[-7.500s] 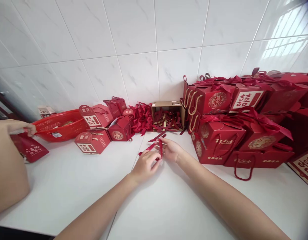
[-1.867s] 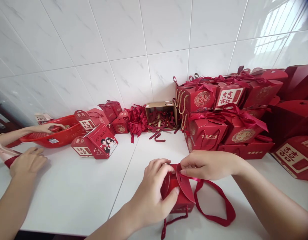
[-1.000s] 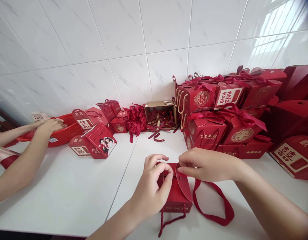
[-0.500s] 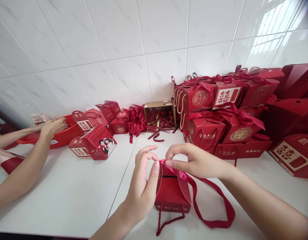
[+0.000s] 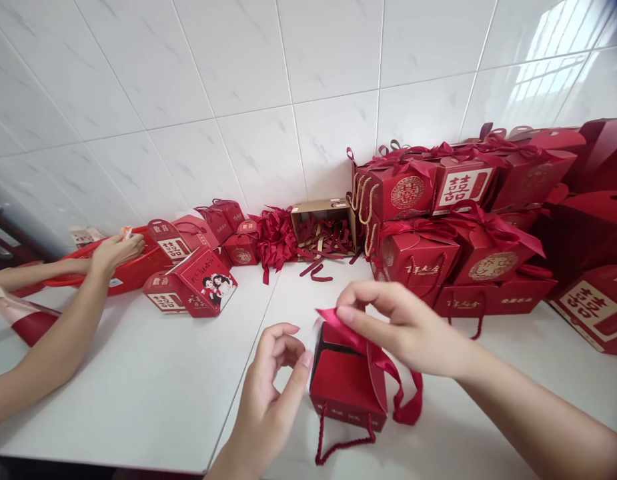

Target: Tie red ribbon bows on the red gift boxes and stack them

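A small red gift box (image 5: 345,383) stands in front of me with its top flaps raised and a dark red cord handle (image 5: 345,443) hanging over its front. My right hand (image 5: 395,327) pinches a crimson satin ribbon (image 5: 355,339) between thumb and index finger above the box. One ribbon end sticks out to the left of those fingers; the rest runs down past the right flap onto the table. My left hand (image 5: 275,387), fingers curled and apart, is beside the box's left flap (image 5: 315,340), which is blurred and shows a pale face. Whether its fingertips touch the flap, I cannot tell.
Red gift boxes (image 5: 418,260) with bows are stacked at the right. Against the wall are a ribbon pile (image 5: 273,233) and an open carton (image 5: 351,208) of dark red strips. At the left, another person's hand (image 5: 118,250) holds something small over a red basket (image 5: 131,277).
My right hand has lifted slightly with the ribbon, whose loop on the right has shortened. My left hand has shifted left and down. The other person's hand now has a small item in it.
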Tool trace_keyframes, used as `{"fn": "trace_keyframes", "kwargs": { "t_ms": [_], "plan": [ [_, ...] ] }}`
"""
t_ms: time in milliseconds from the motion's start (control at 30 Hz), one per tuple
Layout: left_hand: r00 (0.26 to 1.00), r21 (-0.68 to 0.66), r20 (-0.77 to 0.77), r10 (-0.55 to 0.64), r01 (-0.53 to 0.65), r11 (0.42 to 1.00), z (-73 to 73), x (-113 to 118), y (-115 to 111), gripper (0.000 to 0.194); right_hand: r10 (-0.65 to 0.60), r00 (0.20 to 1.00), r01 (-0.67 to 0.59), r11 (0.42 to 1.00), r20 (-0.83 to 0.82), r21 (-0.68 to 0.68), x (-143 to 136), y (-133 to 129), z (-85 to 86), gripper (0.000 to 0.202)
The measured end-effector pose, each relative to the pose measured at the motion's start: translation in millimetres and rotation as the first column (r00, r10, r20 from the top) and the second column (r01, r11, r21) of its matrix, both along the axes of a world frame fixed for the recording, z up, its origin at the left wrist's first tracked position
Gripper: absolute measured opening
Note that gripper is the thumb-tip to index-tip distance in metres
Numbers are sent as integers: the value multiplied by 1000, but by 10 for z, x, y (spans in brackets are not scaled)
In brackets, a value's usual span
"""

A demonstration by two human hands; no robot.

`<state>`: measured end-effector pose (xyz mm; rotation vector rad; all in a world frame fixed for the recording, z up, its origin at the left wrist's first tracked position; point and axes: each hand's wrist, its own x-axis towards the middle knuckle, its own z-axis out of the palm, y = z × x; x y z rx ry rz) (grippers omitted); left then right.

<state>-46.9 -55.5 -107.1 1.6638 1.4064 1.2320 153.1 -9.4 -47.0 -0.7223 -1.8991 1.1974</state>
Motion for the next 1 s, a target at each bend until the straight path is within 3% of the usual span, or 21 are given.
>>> {"fn": "trace_keyframes", "kwargs": {
  "t_ms": [100,267,500,633,800,900,967,1000],
  "plan": [
    [990,-61,128,66,-59,996,11,51,-28,25,-23,980,15,999,197,41,-157,81,-149,21],
    [978,-78,187,88,-74,994,8,73,-37,29,-35,946,32,999,322,17,-207,103,-269,18],
    [973,-86,213,91,-74,993,-11,111,-66,35,-35,936,19,999,352,47,-253,86,-279,18],
    [984,-83,168,66,-53,995,19,107,-40,26,-20,943,2,999,331,55,-276,69,-313,16],
    [993,-131,38,-110,114,985,54,53,104,32,-36,947,-2,993,320,117,-287,63,-306,16],
    [981,-162,-155,-113,87,983,18,-107,191,29,-163,944,91,965,286,247,-197,43,-226,14],
    [896,-170,-438,-69,-7,985,-30,-314,245,25,-303,916,212,922,264,324,-51,-10,-173,17],
    [804,-153,-594,-27,-80,985,-57,-437,271,23,-367,889,267,901,275,342,44,-52,-162,20]
  ]
}}
